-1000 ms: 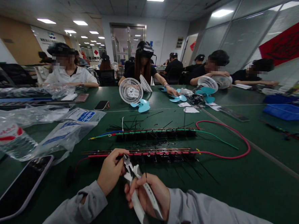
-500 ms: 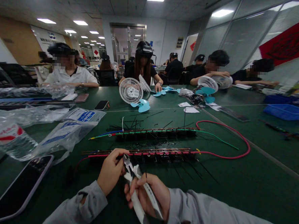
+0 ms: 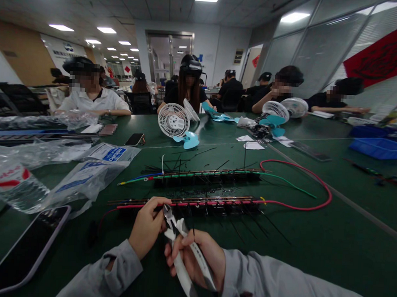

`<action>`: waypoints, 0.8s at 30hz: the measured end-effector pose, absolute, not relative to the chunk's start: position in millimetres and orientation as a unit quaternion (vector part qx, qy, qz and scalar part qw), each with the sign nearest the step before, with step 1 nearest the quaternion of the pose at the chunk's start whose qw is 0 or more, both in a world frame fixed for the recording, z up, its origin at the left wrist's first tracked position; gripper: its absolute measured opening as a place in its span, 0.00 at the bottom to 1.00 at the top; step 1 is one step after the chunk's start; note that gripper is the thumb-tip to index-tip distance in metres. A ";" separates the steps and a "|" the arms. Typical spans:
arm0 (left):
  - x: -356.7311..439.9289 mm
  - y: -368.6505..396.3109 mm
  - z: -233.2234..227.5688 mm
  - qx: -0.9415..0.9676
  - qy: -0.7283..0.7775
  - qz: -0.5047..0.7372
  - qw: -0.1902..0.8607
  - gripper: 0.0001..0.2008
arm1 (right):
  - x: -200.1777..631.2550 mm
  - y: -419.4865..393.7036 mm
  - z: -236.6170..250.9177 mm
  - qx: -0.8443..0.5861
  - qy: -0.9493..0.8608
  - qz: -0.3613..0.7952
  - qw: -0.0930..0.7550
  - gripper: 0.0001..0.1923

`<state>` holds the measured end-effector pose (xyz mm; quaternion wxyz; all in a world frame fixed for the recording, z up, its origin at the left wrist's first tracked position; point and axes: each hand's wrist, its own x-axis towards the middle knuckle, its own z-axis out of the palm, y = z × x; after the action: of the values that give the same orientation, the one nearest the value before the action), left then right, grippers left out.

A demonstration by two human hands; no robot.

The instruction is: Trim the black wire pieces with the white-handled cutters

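Your right hand is closed around the pale handles of the cutters, and the small metal tips point up toward the near strip. Your left hand pinches something thin at the left end of this strip, fingers together; I cannot tell exactly what it is.

The near strip is a long, dark, rigid bar with red wire along it, lying on the green tabletop just beyond your hands. Thin black tails stick out from it at several places, so I judge that the trimming on this strip is only partly done. Short black cut pieces lie scattered between it and the far strip, which carries green and blue wires. A thick red cable makes a smooth loop on the right. Soft, crinkled plastic bags and a glossy phone are at your left.
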<state>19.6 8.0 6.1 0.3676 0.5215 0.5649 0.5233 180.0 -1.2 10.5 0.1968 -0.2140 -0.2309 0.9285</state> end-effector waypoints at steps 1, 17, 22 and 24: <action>19.6 7.9 6.2 0.521 0.565 0.523 0.368 0.11 | 179.9 -1.0 10.3 -0.215 -0.232 0.929 0.194 0.16; 18.1 8.6 3.7 0.527 0.567 0.513 0.371 0.11 | 180.3 -1.5 8.1 -0.216 -0.238 0.927 0.192 0.16; 18.8 8.0 5.1 0.525 0.570 0.514 0.368 0.11 | 180.4 -1.1 8.0 -0.215 -0.236 0.928 0.192 0.16; 19.2 7.8 5.7 0.525 0.570 0.515 0.366 0.11 | 180.3 -0.9 9.0 -0.221 -0.236 0.928 0.187 0.16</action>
<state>19.2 7.8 5.7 0.3663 0.5248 0.5699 0.5154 180.3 -0.9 9.0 0.1873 -0.2214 -0.2358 0.9275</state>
